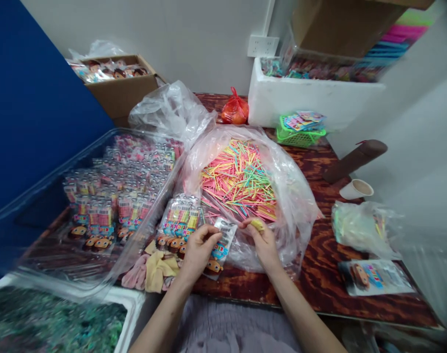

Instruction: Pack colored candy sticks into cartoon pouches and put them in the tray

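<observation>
My left hand (200, 246) is closed on a clear printed packet (223, 247) with a cartoon head and blue lettering, its thumb and fingers pinching the packet's left edge. My right hand (262, 240) is just right of the packet's top, fingertips pinched together. A yellow covering (258, 224) shows on one of its fingers; anything between the fingertips is too small to make out. Beyond both hands, an opened plastic bag (297, 196) holds a heap of thin pink, yellow, green and blue sticks (241, 179). Filled packets (179, 220) lie in a stack left of my left hand.
A clear plastic tray (122, 267) at left bears many filled packets. Yellow and pink cloth pieces (157, 269) lie near the front edge. At right are a paper cup (356, 189), a brown bottle (356, 159) and another printed packet (378, 278). A green basket (299, 138) stands behind.
</observation>
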The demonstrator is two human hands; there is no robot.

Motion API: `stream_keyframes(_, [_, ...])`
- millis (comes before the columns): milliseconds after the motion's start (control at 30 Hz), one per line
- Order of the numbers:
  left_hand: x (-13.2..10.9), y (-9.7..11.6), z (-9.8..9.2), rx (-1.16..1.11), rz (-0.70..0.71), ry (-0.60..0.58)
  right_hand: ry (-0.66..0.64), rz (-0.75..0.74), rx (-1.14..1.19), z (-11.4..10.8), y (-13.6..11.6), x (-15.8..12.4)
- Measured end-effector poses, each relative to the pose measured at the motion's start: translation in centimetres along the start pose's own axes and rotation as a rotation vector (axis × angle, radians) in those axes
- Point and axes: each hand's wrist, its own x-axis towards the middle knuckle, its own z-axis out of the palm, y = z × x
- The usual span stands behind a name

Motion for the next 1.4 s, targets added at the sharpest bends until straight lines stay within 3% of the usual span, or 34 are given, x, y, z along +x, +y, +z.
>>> stream_keyframes(133, [-0.2,0.0,0.3,-0.048,-0.053,0.053,0.035,0.109,0.337,1.2,-2.0,1.2])
stream_keyframes(367, [-0.6,0.7,0.4,-0.018,0.001,0.036,-0.090,0.171,0.658,3.3,-5.6,4.1])
stream_keyframes(667, [-0.8,0.7,0.2,-0.142,-0.097,0.051,-0.136,0.236,0.451,4.1,-5.9,3.3])
stream_keyframes(833, [-0.6,0.2,0.4,-0.169,-0.020,0.047,-0.272,0.252,0.224,3.9,-6.2,1.9])
stream_keyframes(1000, [-0.6,-0.1,0.2,-0.149,0.042,0.054,-0.358,0.275,0.255,4.0,-7.0,1.3])
stream_keyframes(1233, [-0.9,-0.3,0.0,-0.147,0.023,0.059,-0.258,0.198,0.187,4.0,-6.9,0.7])
stream_keyframes(1400, [-1.1,0.0,0.1,-0.158,-0.022,0.044,-0.267,0.138,0.252,4.4,-7.0,0.3])
